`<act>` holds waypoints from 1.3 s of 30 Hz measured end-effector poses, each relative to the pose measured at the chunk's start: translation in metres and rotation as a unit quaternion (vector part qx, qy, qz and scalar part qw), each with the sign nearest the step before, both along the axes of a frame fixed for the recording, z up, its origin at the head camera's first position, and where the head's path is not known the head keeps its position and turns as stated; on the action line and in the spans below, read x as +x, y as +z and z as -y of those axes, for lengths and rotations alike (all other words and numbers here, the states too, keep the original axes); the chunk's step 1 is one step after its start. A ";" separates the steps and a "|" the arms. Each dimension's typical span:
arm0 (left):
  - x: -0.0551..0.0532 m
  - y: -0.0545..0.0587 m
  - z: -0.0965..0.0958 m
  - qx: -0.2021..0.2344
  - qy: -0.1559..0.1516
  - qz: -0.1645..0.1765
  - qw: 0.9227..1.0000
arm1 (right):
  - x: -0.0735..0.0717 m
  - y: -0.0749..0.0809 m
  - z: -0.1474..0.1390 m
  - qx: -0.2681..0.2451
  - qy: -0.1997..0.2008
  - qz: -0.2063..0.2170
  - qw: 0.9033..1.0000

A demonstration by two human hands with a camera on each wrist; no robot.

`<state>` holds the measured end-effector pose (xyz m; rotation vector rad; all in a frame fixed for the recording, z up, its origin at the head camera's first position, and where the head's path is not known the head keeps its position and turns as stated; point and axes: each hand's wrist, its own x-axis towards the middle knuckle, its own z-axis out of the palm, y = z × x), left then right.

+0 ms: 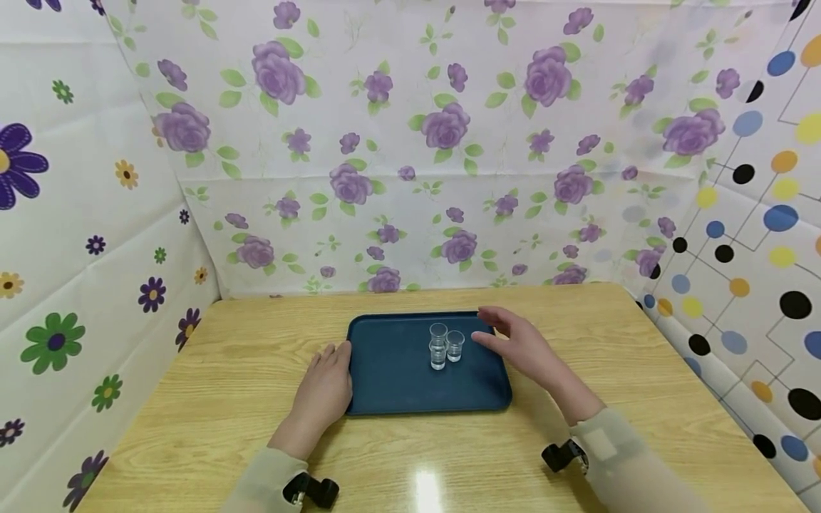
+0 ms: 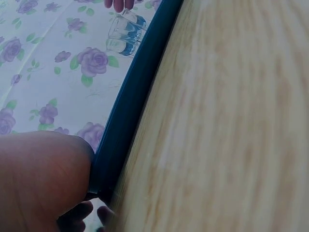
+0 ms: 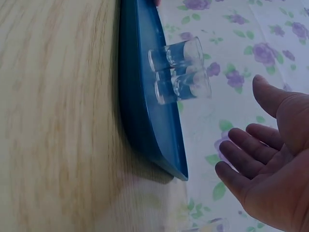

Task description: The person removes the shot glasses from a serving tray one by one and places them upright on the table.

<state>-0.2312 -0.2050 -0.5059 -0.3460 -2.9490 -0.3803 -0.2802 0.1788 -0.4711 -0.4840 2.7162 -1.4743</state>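
Observation:
A dark blue tray [image 1: 391, 377] lies on the wooden table. On it, right of its middle, several small clear shot glasses stand close together. One shot glass [image 1: 455, 346] is at the right of the group, beside another shot glass [image 1: 437, 358]. My left hand [image 1: 325, 385] rests at the tray's left edge, its fingers along the rim; the left wrist view shows it against the tray's side. My right hand [image 1: 518, 344] hovers over the tray's right edge, fingers and thumb spread apart and holding nothing. In the right wrist view the palm [image 3: 270, 179] faces the glasses across a gap.
The wooden table [image 1: 244, 370] extends around the tray. A flowered cloth [image 1: 410, 157] hangs behind it, with a daisy-patterned cloth [image 1: 96, 263] at the left and a dotted one [image 1: 750, 285] at the right. Something clear [image 3: 212, 226] shows at the bottom of the right wrist view.

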 end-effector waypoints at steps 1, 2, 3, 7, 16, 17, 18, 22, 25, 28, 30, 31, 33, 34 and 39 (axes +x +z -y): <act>0.000 0.000 0.000 0.002 -0.001 -0.002 1.000 | 0.000 0.000 0.002 0.003 0.002 0.000 1.000; 0.000 0.000 -0.001 0.004 -0.001 -0.002 1.000 | 0.000 0.000 0.004 0.008 0.006 0.000 1.000; 0.000 0.000 -0.001 0.005 -0.001 -0.002 1.000 | 0.000 -0.001 0.006 0.011 0.009 0.001 1.000; 0.000 -0.001 -0.001 0.013 -0.003 -0.004 1.000 | 0.001 -0.001 0.013 0.014 0.017 0.010 1.000; 0.000 -0.004 -0.001 0.013 -0.002 0.001 1.000 | 0.000 -0.007 0.019 0.016 0.038 0.035 0.999; 0.000 -0.004 -0.001 0.013 -0.003 0.001 1.000 | -0.001 -0.009 0.019 0.017 0.039 0.036 0.998; 0.000 -0.004 -0.001 0.012 -0.003 0.001 1.000 | -0.002 -0.010 0.019 0.018 0.040 0.037 0.998; -0.001 -0.004 0.000 0.009 -0.006 -0.003 1.000 | -0.004 -0.014 0.019 0.022 0.046 0.044 0.998; -0.001 -0.004 0.000 0.008 -0.008 -0.011 1.000 | -0.005 -0.016 0.021 0.022 0.053 0.046 0.997; -0.001 -0.004 0.000 0.009 -0.008 -0.010 1.000 | -0.006 -0.018 0.022 0.020 0.059 0.047 0.997; -0.001 -0.004 0.000 0.009 -0.008 -0.006 1.000 | -0.006 -0.019 0.023 0.020 0.060 0.051 0.997; -0.001 -0.005 0.000 0.009 -0.008 -0.003 1.000 | -0.006 -0.020 0.024 0.021 0.059 0.052 0.997; -0.001 -0.005 0.001 0.008 -0.009 -0.003 1.000 | -0.005 -0.021 0.025 0.021 0.057 0.054 0.997; -0.001 -0.005 0.000 0.008 -0.010 -0.004 1.000 | -0.005 -0.022 0.025 0.022 0.055 0.052 0.997; -0.001 -0.005 0.000 0.008 -0.009 -0.004 1.000 | -0.006 -0.024 0.028 0.024 0.041 0.042 0.998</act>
